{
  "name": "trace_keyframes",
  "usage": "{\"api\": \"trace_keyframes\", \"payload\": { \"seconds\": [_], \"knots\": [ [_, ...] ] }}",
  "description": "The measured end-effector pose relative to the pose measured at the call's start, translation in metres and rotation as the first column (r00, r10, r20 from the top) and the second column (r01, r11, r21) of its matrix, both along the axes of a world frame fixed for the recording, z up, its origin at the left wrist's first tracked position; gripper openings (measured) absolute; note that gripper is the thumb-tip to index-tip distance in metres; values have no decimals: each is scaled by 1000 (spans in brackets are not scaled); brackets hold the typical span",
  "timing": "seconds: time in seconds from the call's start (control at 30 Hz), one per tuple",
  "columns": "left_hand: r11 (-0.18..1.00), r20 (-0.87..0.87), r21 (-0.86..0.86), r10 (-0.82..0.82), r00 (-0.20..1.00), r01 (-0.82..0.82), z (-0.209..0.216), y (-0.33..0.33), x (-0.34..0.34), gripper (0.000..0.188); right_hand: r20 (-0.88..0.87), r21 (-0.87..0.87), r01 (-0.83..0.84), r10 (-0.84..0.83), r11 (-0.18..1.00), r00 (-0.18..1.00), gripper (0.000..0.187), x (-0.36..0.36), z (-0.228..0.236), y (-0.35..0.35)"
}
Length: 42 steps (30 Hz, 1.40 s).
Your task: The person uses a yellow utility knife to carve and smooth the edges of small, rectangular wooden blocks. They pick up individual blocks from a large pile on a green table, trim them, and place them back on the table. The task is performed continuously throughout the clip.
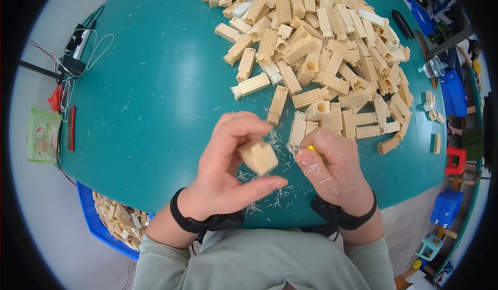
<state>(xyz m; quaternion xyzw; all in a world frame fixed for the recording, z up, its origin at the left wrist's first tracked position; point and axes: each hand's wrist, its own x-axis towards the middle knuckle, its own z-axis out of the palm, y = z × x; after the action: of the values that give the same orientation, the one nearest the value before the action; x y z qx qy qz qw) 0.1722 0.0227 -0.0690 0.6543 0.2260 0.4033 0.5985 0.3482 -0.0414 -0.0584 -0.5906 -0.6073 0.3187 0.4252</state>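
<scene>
My left hand point(223, 168) holds a beige plastic block point(258, 157), slightly blurred, one end facing up. Its thumb is stretched out away from the block, while the other fingers curl round the far side. Close by on the right, my right hand point(332, 168) is closed around a small knife with a yellow handle point(311, 148), mostly hidden in the fist. Thin white shavings stick to the right thumb and fingers. More shavings point(270, 199) lie scattered on the green table point(150, 134) beneath both hands.
A large heap of hollow beige blocks point(332, 57), a few paler, covers the table's far right. At lower left stands a blue bin point(98, 233) of similar pieces. A power strip with cables point(78, 49) sits at the left edge, a clear cup point(433, 67) at the right.
</scene>
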Motion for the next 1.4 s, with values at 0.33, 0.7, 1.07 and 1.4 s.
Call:
{"api": "trace_keyframes", "payload": {
  "seconds": [0.33,0.7,1.07,1.4],
  "knots": [
    [879,-265,451,-34,964,156,4,15,-10,44,75,103,-122,115,987,991,27,3,1,-2],
    [987,67,88,-142,988,136,-11,3,-3,34,182,168,-170,139,971,973,30,3,3,-1],
    [911,209,-110,-369,906,397,-8,1,-8,30,229,179,-6,-36,984,973,27,8,-3,3],
    [995,26,51,-89,996,88,-6,6,-3,33,-82,-48,-43,39,998,996,23,2,9,-4]
  ]
}}
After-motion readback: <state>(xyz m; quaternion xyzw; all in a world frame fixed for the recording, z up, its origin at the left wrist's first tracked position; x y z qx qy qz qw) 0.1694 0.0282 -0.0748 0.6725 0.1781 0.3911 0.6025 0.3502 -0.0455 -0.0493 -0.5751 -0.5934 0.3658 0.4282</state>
